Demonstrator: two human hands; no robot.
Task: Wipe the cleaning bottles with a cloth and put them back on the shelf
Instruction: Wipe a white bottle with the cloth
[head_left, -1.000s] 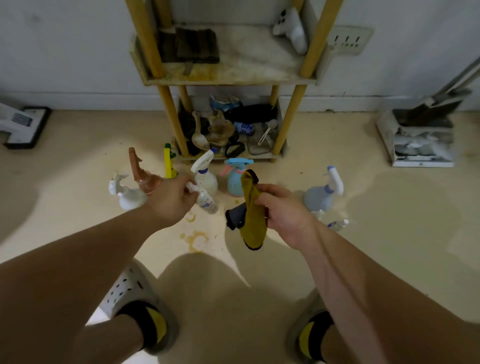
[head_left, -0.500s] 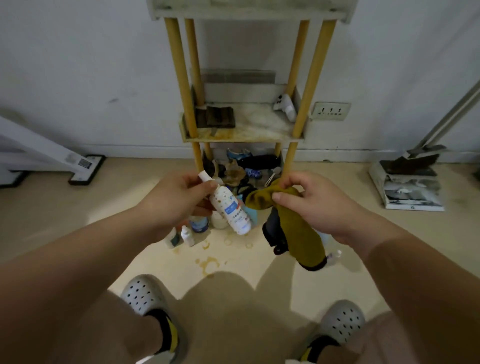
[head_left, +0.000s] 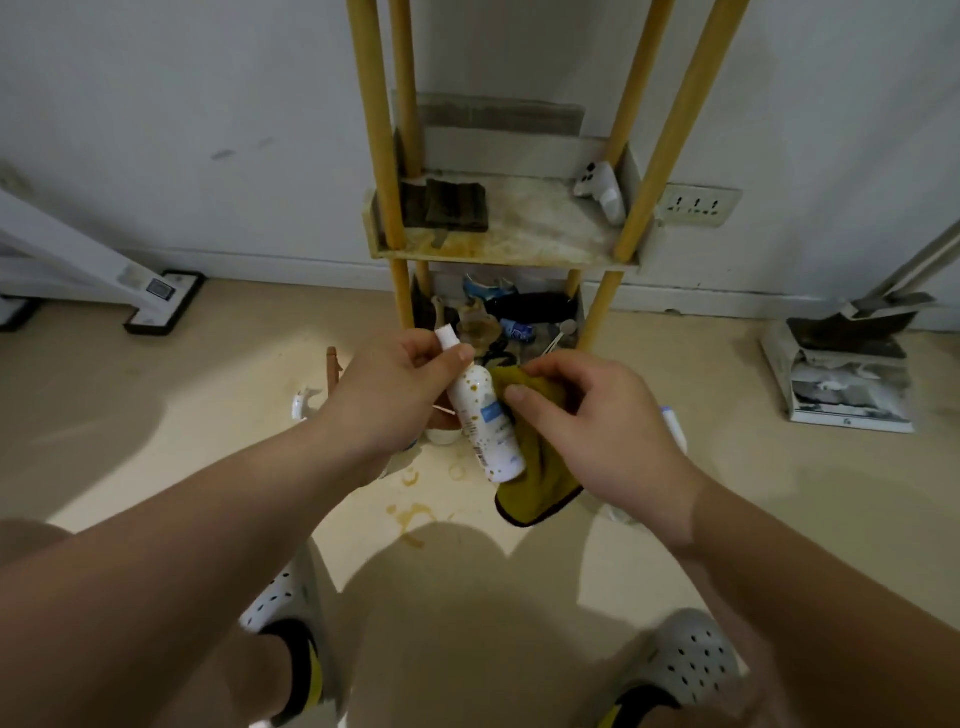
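Yellow wooden poles carry the shelf (head_left: 519, 244). Its stained middle tier sits against the wall, with bare room between a dark folded pad (head_left: 452, 205) on the left and a white gadget (head_left: 602, 189) on the right. In front of it the mustard cloth (head_left: 540, 478) hangs from the right hand (head_left: 597, 431), which pinches it against the side of the bottle (head_left: 485, 421). The bottle's white, speckled with brown spots, blue label, tilted cap-up. The left hand (head_left: 389, 400) grips it near the neck, above the beige floor (head_left: 208, 415). The bottom tier (head_left: 519, 317) is crammed with clutter and I can't make out most of it.
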